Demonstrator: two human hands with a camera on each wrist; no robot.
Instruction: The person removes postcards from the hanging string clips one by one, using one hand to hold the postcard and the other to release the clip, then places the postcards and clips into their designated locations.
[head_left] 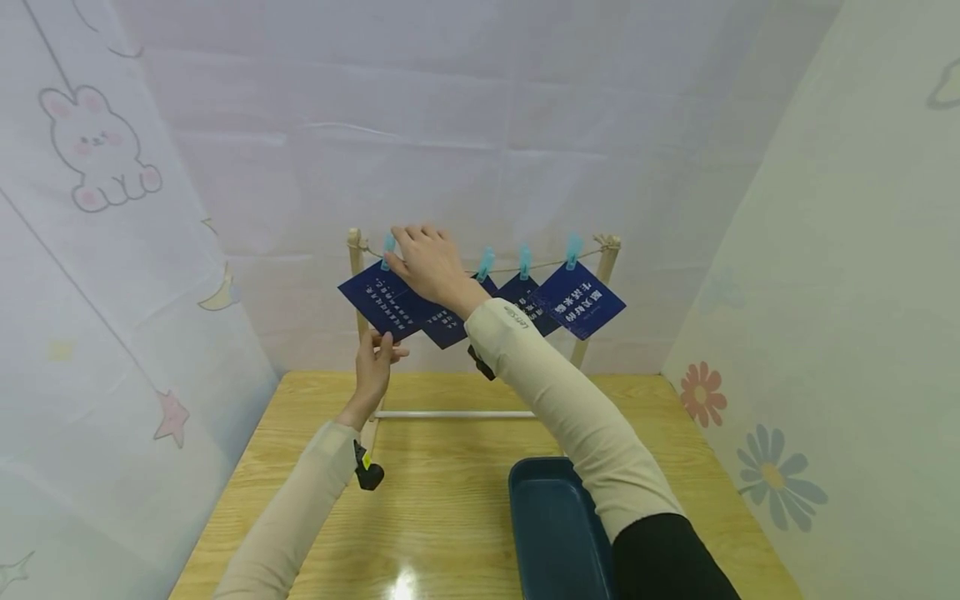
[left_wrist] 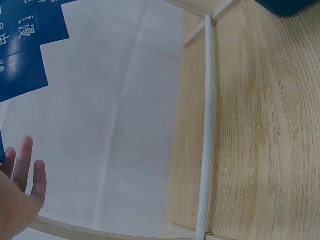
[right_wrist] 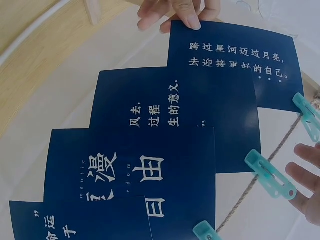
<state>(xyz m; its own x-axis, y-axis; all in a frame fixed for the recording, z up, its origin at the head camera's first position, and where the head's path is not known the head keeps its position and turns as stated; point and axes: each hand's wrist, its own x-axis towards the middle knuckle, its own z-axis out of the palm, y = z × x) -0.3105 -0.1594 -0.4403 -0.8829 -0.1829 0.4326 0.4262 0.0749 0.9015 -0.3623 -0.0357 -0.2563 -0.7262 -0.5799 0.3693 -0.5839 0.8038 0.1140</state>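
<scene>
Several dark blue cards with white writing hang overlapping from a twine line by turquoise clothespins. My left hand (head_left: 373, 367) pinches the lower corner of the leftmost card (right_wrist: 230, 55), thumb on its front face; in the left wrist view only part of this hand (left_wrist: 20, 185) shows. My right hand (head_left: 431, 267) is up at the line, over the left cards, its fingers extended. In the right wrist view its fingers (right_wrist: 305, 172) are spread beside the second clothespin (right_wrist: 267, 172); whether they touch it I cannot tell. The leftmost clothespin (right_wrist: 309, 117) sits on the leftmost card's edge.
The twine (right_wrist: 242, 202) is strung between two wooden posts, the right post (head_left: 609, 258) tied with knots. A white crossbar (left_wrist: 206, 125) joins the stand near the wooden table (head_left: 442, 483). A dark blue-green tray (head_left: 558, 525) stands at front right, partly under my right arm.
</scene>
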